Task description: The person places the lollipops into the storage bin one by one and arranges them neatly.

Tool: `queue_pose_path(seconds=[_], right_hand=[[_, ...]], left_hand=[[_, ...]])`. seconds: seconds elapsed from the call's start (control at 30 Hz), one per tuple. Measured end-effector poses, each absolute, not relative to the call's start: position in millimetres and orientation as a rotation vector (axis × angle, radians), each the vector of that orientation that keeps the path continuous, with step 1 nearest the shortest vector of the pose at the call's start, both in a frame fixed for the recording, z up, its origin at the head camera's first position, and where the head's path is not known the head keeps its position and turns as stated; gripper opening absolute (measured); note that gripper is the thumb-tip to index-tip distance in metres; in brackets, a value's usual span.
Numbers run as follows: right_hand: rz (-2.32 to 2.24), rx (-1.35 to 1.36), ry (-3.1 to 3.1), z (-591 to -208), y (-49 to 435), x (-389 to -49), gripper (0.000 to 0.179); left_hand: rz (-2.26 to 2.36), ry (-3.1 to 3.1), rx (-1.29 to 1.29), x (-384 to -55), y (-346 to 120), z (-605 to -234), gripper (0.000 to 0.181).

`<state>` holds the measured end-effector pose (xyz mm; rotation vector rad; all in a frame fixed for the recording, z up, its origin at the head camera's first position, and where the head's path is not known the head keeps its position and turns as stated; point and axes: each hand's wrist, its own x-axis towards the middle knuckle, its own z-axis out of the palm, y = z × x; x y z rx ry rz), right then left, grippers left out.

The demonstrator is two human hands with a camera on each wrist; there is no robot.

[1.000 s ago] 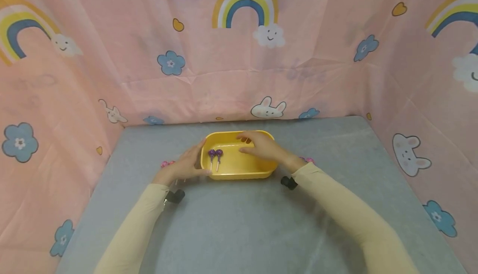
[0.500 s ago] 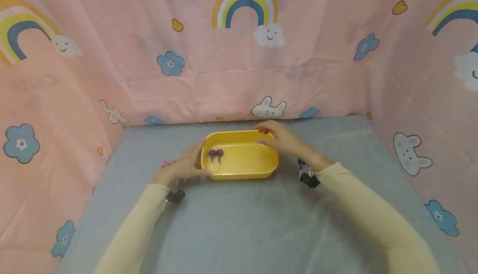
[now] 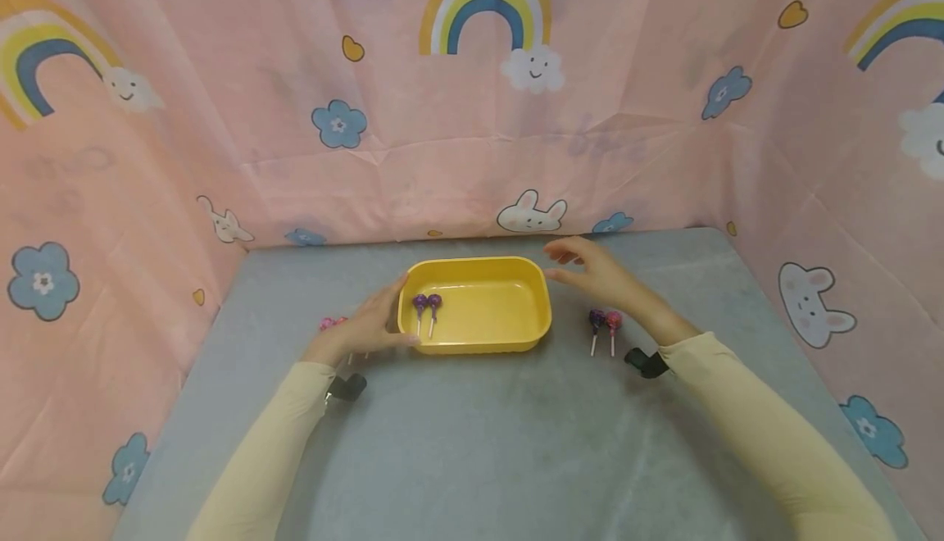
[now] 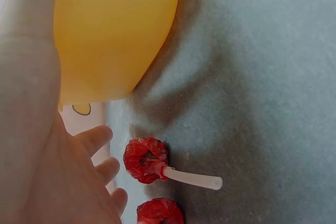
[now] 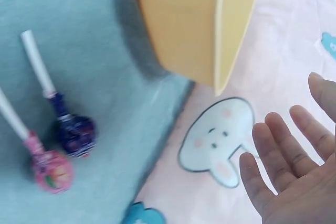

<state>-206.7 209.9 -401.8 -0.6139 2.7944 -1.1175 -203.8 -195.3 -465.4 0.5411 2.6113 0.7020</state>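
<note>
A yellow tray (image 3: 483,346) stands on the grey table, with two purple lollipops (image 3: 428,303) side by side at its left end. My left hand (image 3: 369,324) spans the tray's left end, thumb by the front corner and fingers by the back one. Beneath that hand lie two red-wrapped lollipops (image 4: 146,160), partly hidden by it in the head view. My right hand (image 3: 593,275) hovers just off the tray's right end, fingers relaxed and holding nothing. Nearer me lie a dark purple lollipop (image 3: 596,320) and a pink lollipop (image 3: 613,322), sticks toward me.
A pink printed cloth (image 3: 457,164) hangs behind the table and along both sides. The grey tabletop (image 3: 472,443) stretches in front of the tray. A black wrist camera (image 3: 646,362) sits on my right wrist, another black camera (image 3: 348,388) on my left.
My right hand has moved from over the tray's inside to the right, past its right rim, uncovering the two lollipops there. My left hand stays at the tray's left end.
</note>
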Motion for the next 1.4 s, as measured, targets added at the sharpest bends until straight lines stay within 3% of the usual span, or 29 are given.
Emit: queue_pose_path(seconds=[0.9,1.4], right_hand=[[-1.082,-0.437,2.788,-455,262,-189,0.045],[-1.078,-0.317,2.78,-474,282,-181,0.044]], left_hand=[[0.76,2.605,0.585,-202,-197,-464,0.116],[0.741,2.62,0.587,-209,-194,-468,0.122]])
